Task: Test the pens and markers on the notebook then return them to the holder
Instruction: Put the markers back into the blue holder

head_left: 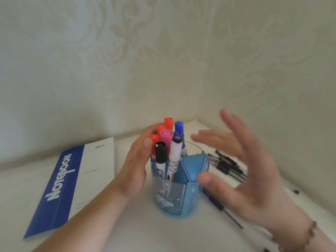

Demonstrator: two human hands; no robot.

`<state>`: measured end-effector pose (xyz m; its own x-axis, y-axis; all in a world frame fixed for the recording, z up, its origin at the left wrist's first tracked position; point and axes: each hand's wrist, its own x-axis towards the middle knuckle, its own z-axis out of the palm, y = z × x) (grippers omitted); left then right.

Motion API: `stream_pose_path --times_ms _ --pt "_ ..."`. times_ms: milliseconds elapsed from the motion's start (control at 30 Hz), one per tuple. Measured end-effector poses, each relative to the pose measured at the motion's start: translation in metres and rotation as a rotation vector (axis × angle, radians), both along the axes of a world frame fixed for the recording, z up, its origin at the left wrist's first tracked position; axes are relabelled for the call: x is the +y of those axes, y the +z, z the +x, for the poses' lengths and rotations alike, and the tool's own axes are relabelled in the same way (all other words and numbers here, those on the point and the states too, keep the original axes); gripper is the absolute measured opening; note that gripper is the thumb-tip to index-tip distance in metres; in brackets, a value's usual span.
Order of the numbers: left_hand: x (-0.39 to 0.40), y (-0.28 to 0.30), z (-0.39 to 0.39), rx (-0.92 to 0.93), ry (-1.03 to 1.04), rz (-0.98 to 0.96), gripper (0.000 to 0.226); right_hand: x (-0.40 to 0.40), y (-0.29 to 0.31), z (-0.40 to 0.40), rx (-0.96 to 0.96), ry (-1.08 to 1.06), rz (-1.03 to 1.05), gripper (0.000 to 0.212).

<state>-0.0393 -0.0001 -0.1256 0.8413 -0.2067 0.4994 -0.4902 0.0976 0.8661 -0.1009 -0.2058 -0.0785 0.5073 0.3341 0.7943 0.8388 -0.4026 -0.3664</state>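
A translucent blue pen holder (183,195) stands in the middle of the white table. Several markers stand upright in its left compartment, with red (168,122), pink (166,135), blue (179,126) and black (161,151) caps. My left hand (135,165) rests against the holder's left side, fingers touching the red markers. To the right of the holder my right hand (241,171) hovers, blurred, fingers spread and holding nothing. A closed blue and white notebook (72,180) lies flat to the left.
Several black pens (227,163) lie on the table behind my right hand, and another dark pen (223,210) lies below it. Patterned walls form a corner close behind the holder. A beaded bracelet (311,233) is on my right wrist.
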Motion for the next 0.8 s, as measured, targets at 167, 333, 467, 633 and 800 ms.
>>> stream_pose_path --times_ms 167,333,467,633,800 --pt "0.001 0.001 0.001 0.006 0.021 -0.025 0.046 -0.051 -0.003 0.030 0.292 -0.567 0.174 0.020" --pt "0.002 0.003 -0.002 -0.015 0.006 -0.003 0.056 -0.073 -0.036 0.057 0.816 -0.798 -0.456 0.016" --pt "0.006 0.005 -0.004 -0.018 -0.008 0.027 0.067 -0.072 -0.040 0.061 0.773 -0.841 -0.488 0.023" --pt "0.005 0.007 -0.005 0.015 -0.032 0.072 0.059 -0.031 -0.006 0.044 0.437 -0.353 0.192 0.020" --pt "0.013 0.018 -0.011 -0.043 0.021 0.042 0.092 0.017 0.052 0.035 0.193 -0.065 -0.021 0.019"
